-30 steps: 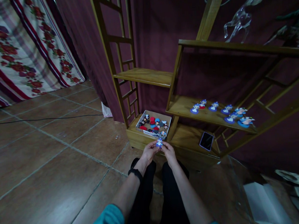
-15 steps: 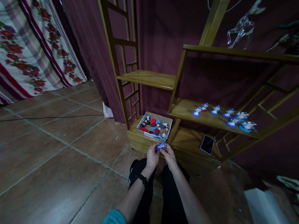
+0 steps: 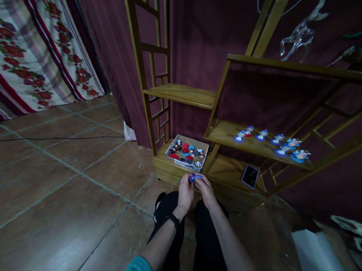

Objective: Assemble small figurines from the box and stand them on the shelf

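Between the fingertips of both hands is a small blue-purple figurine (image 3: 195, 177), partly covered by the fingers. My left hand (image 3: 185, 190) is closed on one side of it, and my right hand (image 3: 206, 189) grips the other. Just beyond them, a shallow cardboard box (image 3: 177, 163) on the bottom shelf holds several small figurines in red, blue, black and grey. To the right, several figurines on round bases, among them a white and purple one (image 3: 262, 135), stand upright on the middle shelf (image 3: 221, 132).
A dark-screened phone (image 3: 250, 176) lies on the lower shelf at right. A clear deer ornament (image 3: 299, 36) stands on the top shelf. The wooden frame post (image 3: 141, 73) rises at left. A black cable (image 3: 56, 138) crosses the tiled floor. A white box (image 3: 316, 249) is at lower right.
The figurine has been turned between my fingers, showing more of its purple side. Both hands stay in nearly the same place, and the camera view has shifted slightly.
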{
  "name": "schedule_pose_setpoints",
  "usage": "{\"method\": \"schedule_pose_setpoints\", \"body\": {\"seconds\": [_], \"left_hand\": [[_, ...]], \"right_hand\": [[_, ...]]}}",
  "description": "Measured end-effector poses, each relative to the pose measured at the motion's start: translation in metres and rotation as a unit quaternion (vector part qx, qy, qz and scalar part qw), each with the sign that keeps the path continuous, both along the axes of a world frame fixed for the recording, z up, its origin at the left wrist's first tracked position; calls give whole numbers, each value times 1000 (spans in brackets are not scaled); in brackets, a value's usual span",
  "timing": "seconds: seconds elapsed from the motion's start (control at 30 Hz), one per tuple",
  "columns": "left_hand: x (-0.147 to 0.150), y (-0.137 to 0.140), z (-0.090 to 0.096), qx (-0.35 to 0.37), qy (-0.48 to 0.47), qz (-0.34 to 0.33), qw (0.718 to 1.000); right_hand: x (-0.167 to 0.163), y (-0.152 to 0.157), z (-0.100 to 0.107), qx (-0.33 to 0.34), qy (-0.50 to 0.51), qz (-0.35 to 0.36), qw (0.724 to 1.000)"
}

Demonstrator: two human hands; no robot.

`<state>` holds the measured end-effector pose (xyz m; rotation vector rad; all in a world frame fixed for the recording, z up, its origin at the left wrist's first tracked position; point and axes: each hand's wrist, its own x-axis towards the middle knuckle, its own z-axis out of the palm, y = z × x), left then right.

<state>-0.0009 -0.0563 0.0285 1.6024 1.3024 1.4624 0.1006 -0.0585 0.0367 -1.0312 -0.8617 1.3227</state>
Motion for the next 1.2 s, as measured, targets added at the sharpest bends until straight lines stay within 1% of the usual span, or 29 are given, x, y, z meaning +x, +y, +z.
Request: {"method": "schedule_pose_setpoints", "body": {"seconds": [0.1,0.27,0.43,0.53,0.6,0.7,0.8,0.9,1.0,1.1,1.2], "left_hand": [[0,-1,0,12,7,-5,1000],[1,-3,4,26,23,2,999],[0,-6,9,34,45,8,998],[-1,-7,10,30,57,-1,998],[-2,-5,9,21,48,-10,999],[-2,0,3,-5,0,-24,1000],[0,9,-5,-58,-91,-42,993],[1,16,-12,-128,-191,-62,971],[-1,20,-13,-174,-269,-86,943],[-4,20,-10,-211,-320,-113,917],[-5,19,-6,-243,-352,-135,894]], "right_hand": [[0,2,-1,-11,29,5,1000],[-1,3,0,-17,45,9,999],[-2,1,4,-28,39,5,999],[-1,1,3,-26,36,5,999],[-1,1,2,-27,29,2,999],[0,3,0,-35,19,-13,999],[1,4,-1,-33,16,-16,999],[2,5,-2,-32,-1,-24,999],[3,7,-6,-34,-9,-35,999],[3,10,-12,-38,-4,-36,999],[2,12,-17,-42,13,-46,998]]}}
